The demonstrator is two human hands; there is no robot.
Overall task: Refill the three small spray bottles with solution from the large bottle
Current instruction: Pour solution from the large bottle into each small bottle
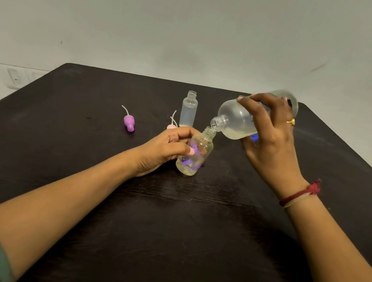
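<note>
Pouring is in hand. The large bottle is held tilted by the right hand, with the fingers curled round its body, over the table between its middle and its right edge. Its open mouth is set just above the open neck of a small bottle. That small bottle is gripped by the left hand, thumb and fingers wrapped round its side, and is leaned toward the large one. Whether its base rests on the table cannot be told, and no stream can be made out between the two mouths.

Pale yellowish liquid is pooled along the lower side of the large bottle, which is judged to be mostly empty. Only a shallow layer is seen in the gripped small bottle, so this fill is judged barely begun. A second small bottle stands upright and uncapped nearer the far edge; it looks well filled, though its level is hard to read. A purple spray cap and a pink spray cap lie toward the far edge. A third small bottle is not plainly seen.

A steeper tilt is called for next, with the two narrow necks held in line, or liquid will likely be spilled.
</note>
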